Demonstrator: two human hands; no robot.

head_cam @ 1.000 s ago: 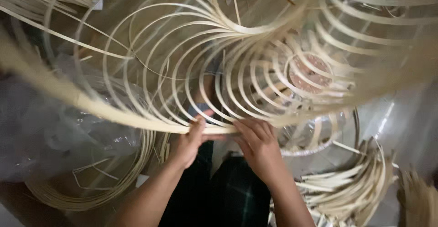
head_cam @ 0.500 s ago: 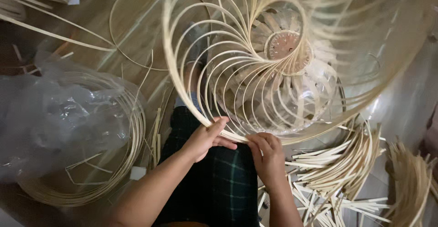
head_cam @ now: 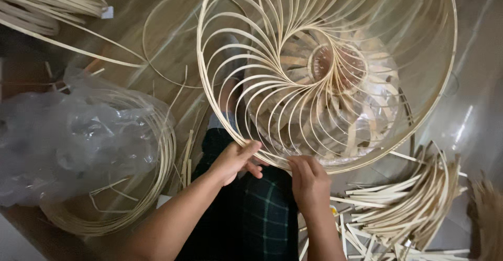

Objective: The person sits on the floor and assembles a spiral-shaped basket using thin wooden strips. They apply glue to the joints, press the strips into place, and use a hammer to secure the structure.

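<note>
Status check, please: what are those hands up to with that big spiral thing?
Left hand and right hand grip the bamboo-strip frame at its near rim. Loose bamboo strips lie nearby.

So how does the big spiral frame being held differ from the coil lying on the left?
The spiral frame is an open round cage of curved ribs, gripped at its rim by both hands; the coil is flat, tightly wound, untouched, partly under a plastic bag. Both are made of pale thin strips.

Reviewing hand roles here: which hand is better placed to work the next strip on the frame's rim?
Probably right. The right hand pinches the rim of the bamboo frame from above, fingertips on the strips. The left hand grips the rim alongside, steadying it.
</note>
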